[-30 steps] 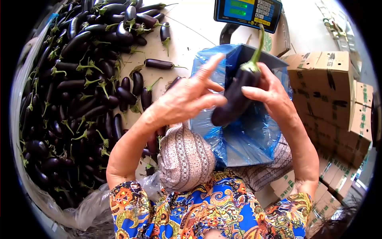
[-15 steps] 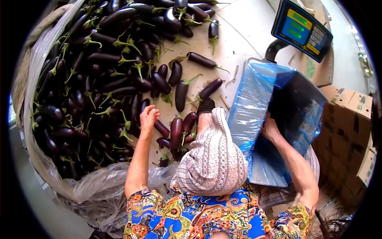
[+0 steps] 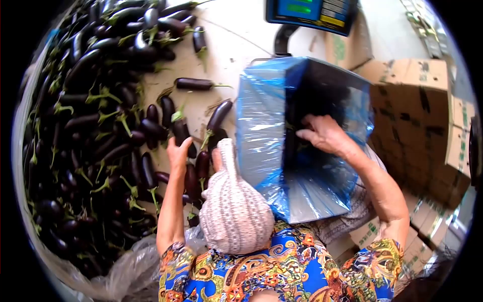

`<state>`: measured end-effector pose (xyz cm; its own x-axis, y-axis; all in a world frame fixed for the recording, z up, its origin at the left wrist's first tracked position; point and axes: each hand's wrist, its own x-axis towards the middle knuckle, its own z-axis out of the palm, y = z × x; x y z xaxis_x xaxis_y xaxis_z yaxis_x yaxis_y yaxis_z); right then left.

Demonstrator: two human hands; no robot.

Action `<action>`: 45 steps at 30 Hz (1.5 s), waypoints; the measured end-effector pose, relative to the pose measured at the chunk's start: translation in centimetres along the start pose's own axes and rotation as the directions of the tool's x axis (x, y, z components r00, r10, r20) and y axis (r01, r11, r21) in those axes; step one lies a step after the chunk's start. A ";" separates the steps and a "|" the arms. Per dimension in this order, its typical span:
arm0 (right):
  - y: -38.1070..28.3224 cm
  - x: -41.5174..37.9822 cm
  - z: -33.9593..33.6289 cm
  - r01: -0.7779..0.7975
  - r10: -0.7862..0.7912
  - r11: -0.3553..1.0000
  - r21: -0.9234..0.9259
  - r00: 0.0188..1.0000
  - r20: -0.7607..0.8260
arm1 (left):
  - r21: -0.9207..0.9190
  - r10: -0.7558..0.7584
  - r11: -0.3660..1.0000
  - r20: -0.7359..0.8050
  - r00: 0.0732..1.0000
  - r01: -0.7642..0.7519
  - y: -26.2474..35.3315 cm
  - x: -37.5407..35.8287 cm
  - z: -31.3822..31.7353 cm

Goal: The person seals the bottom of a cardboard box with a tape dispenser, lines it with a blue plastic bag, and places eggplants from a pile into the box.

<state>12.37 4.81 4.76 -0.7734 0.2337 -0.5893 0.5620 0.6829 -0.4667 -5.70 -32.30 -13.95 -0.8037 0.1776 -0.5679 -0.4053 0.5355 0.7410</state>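
Note:
My left hand [image 3: 178, 152] is at the near edge of the eggplant pile, thumb and fingers around the lower part of a dark purple eggplant [image 3: 182, 132]. That eggplant's green cap points away from me. My right hand [image 3: 323, 133] is over the mouth of a crate lined with blue plastic film [image 3: 260, 118]. Its thumb and forefinger are apart, with nothing seen between them; the other fingers are partly hidden. The crate's inside is dark, so its contents cannot be made out. Beside my left hand lie more loose eggplants, one [image 3: 219, 115] tilted near my knee.
A large heap of eggplants [image 3: 75, 121] fills the left side, bordered by clear plastic sheeting [image 3: 136, 269]. Behind the crate stands a scale display [image 3: 312, 14]. Cardboard boxes [image 3: 410, 110] are stacked at the right. My patterned trouser knee [image 3: 236, 211] is between pile and crate.
The view has swung right and turned. My left hand has moved from above the pile's edge onto an eggplant. My right hand has come up from the crate's inner wall, thumb and forefinger now apart.

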 end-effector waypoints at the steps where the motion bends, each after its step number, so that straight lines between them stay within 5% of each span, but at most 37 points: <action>1: -0.7 -0.7 -1.5 0.060 -0.049 0.982 0.178 0.997 -0.066 | -0.058 0.104 0.993 -0.046 0.993 -0.107 2.5 -2.0 -0.5; 5: -7.1 -2.5 -4.1 0.182 -0.086 0.854 0.487 0.973 -0.213 | -0.291 0.380 0.891 0.054 0.923 -0.350 13.6 -7.2 -0.9; 8: -12.6 -3.7 -3.9 0.360 -0.170 0.806 0.469 0.901 -0.398 | -0.292 0.660 0.730 0.067 0.748 -0.618 21.2 -10.6 2.0; 9: -14.2 -4.8 -4.4 0.341 -0.170 0.785 0.517 0.921 -0.349 | -0.292 0.749 0.651 0.099 0.655 -0.700 23.3 -11.5 3.4; 10: -14.5 -5.1 -4.3 0.383 -0.165 0.746 0.544 0.899 -0.406 | -0.599 0.569 0.730 0.267 0.778 -0.329 25.2 -12.2 5.3; 12: -15.1 -6.1 -5.9 0.319 -0.017 0.662 0.678 0.911 -0.411 | -0.537 0.751 0.651 0.358 0.554 -0.536 26.9 -12.9 5.9; 13: -14.3 -6.3 -7.1 0.235 0.057 0.504 0.831 0.951 -0.304 | -0.437 0.763 0.641 0.454 0.461 -0.631 27.4 -13.3 5.6; 15: -10.8 -6.4 -7.6 0.122 0.107 0.593 0.796 0.968 -0.228 | -0.279 0.744 0.506 0.620 0.249 -0.816 28.2 -14.1 5.0; 17: -6.8 -6.5 -5.8 0.077 0.062 0.641 0.764 0.987 -0.151 | -0.308 0.731 0.464 0.663 0.162 -0.831 27.2 -12.8 5.1; 19: -4.0 -7.1 -4.7 -0.029 0.068 0.675 0.737 0.997 -0.022 | -0.261 0.664 0.581 0.700 0.263 -0.771 26.3 -12.2 3.9; 21: -1.4 -7.0 -4.1 -0.069 0.107 0.555 0.829 0.994 0.011 | -0.298 0.556 0.795 0.708 0.436 -0.529 23.8 -11.1 2.8; 27: -1.8 -8.6 -7.1 0.079 -0.133 0.307 0.948 0.990 -0.039 | -0.270 0.307 0.949 0.687 0.658 -0.162 17.4 -8.9 0.3; 31: -3.0 -9.0 -7.6 0.153 -0.149 0.197 0.968 0.981 -0.125 | -0.303 0.292 0.945 0.623 0.726 -0.120 14.9 -8.4 0.9; 35: -1.6 -8.5 -4.4 0.002 -0.178 0.194 0.981 0.984 0.033 | -0.307 0.269 0.947 0.613 0.743 -0.090 11.8 -8.0 1.9; 41: 1.7 -5.6 0.7 -0.376 0.114 0.472 0.797 0.923 0.368 | -0.256 0.218 0.964 0.582 0.784 -0.079 8.2 -7.3 2.7; 45: 3.1 -3.4 2.2 -0.462 0.262 0.415 0.784 0.886 0.383 | -0.262 0.151 0.965 0.552 0.820 -0.002 6.1 -7.0 3.3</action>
<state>17.42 4.60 3.84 -0.4258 0.1206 -0.8967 0.8200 -0.3674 -0.4388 -1.08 -27.51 -6.59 -0.4795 0.6828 -0.5512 -0.5036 0.3003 0.8101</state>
